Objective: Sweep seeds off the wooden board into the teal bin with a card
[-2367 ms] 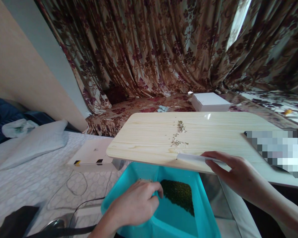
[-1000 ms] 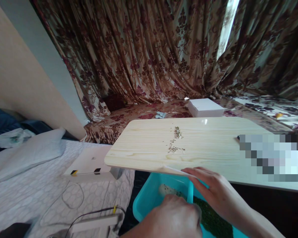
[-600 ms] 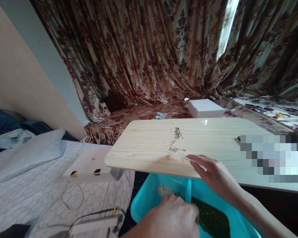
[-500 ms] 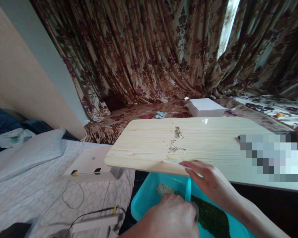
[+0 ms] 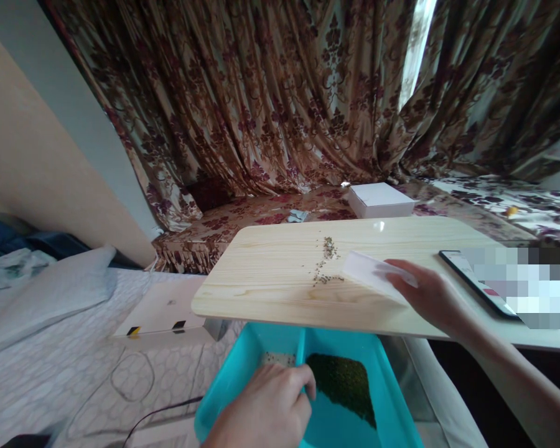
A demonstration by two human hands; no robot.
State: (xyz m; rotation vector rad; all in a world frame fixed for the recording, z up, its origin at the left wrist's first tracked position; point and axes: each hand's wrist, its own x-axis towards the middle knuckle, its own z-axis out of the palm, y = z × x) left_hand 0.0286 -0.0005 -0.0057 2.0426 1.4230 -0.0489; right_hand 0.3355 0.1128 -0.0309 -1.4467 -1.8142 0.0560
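My left hand [image 5: 273,401] is closed over the divider of a teal two-part tub [image 5: 392,389], held below the front edge of the wooden tabletop [image 5: 261,274]. Dark green grains [image 5: 343,379] fill part of the tub's right compartment; pale and dark bits [image 5: 280,359] lie in the left one, partly behind my hand. Above the tabletop, my right hand [image 5: 420,289] pinches a flat white scraper-like piece [image 5: 368,274], tilted. Left of this piece, two small scattered patches of grains [image 5: 329,249] lie on the wood.
A phone [image 5: 476,283], partly blurred out, lies on the right of the tabletop. Behind it stands a white box [image 5: 380,198] on a patterned surface by the curtains [image 5: 261,93]. A pale case [image 5: 163,311] and a cable [image 5: 168,407] rest on the bed at left.
The tub has shifted left with my left hand on it. My right hand has lifted the white piece from the tabletop's front edge and moved it right and farther back over the wood.
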